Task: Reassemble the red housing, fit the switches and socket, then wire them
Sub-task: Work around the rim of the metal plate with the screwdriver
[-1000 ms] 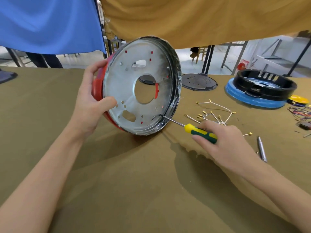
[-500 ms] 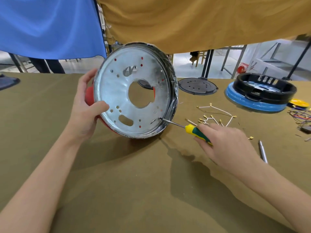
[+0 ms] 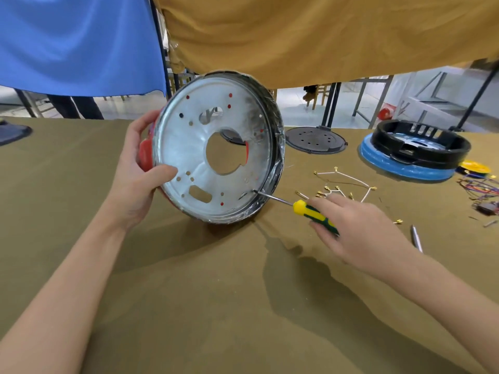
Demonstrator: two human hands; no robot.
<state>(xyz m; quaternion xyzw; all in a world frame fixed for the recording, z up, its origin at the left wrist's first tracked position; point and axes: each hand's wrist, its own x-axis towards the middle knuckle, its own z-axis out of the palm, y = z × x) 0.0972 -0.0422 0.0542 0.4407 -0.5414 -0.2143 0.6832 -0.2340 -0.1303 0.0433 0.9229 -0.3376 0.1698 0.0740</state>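
Observation:
The red housing stands on edge on the table, tilted, its silver metal base plate facing me with a round hole in the middle. My left hand grips its left rim, thumb on the plate. My right hand holds a yellow-and-green screwdriver; the tip touches the plate's lower right edge near the black rim. Loose white wires with brass terminals lie just beyond my right hand.
A black ring on a blue base stands at the back right, a black perforated disc behind the housing. Coloured wires and a small yellow part lie far right. A metal pen-like tool lies right of my hand.
My left hand has turned the housing a little, so the plate's holes have shifted. The screwdriver tip stays at the lower right edge, and the right hand has shifted slightly.

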